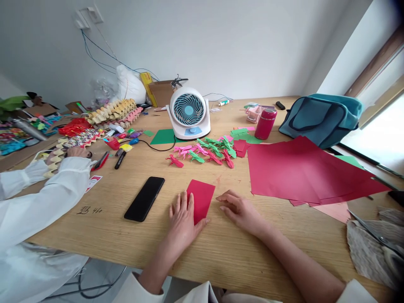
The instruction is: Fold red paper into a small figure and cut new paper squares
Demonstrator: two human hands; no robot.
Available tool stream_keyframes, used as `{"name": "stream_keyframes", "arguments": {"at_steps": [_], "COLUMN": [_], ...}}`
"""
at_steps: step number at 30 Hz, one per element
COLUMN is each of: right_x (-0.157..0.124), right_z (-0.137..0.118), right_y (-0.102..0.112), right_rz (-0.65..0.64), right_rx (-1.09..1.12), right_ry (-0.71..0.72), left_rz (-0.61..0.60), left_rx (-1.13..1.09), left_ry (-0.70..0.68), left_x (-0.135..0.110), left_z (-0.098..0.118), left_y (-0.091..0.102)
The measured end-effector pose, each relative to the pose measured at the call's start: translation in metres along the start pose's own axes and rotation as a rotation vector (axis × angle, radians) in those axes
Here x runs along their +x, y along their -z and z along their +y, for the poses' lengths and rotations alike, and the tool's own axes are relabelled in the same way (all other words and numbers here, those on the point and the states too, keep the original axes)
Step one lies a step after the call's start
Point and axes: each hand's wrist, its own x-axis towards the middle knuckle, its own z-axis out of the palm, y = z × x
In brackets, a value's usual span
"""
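Note:
A small rectangle of red paper (pixel 203 195) lies on the wooden table in front of me. My left hand (pixel 183 216) rests flat on its left side, fingers extended and thumb at the near corner. Just right of the paper, my right hand (pixel 241 210) hovers over or rests on the wood, its fingers loosely bent and apart, with nothing in them. Beyond the paper is a heap of folded pink, green and red paper pieces (pixel 214 147). To the left of my left hand lies a black phone (pixel 145 198).
Large red sheets (pixel 293 172) spread at the right, near scissors (pixel 375 231) on a crumpled cloth. Behind stand a white fan (pixel 189 111), a red flask (pixel 266 124) and a blue bag (pixel 322 120). At the left, a co-worker's white sleeve (pixel 57 202) reaches across the table.

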Motion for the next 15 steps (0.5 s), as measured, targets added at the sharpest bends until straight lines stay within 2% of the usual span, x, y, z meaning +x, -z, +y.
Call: {"name": "stream_keyframes", "arguments": {"at_steps": [3,6,15], "right_x": [-0.002,-0.003,-0.006], "right_z": [-0.003,-0.003,-0.006], "right_y": [-0.006,-0.01,-0.012], "right_rz": [-0.026,-0.036,-0.105], "right_rx": [-0.145,-0.257,-0.485], "right_ry": [0.103,0.14,0.14], "left_rz": [-0.017,-0.041,-0.077], "left_rx": [-0.018,-0.035,-0.061], "left_ry": [-0.082,-0.166,-0.268], "left_x": [-0.02,-0.028,-0.017], "left_z": [0.002,0.004,0.008], "left_y": [-0.011,-0.012,0.012]}}
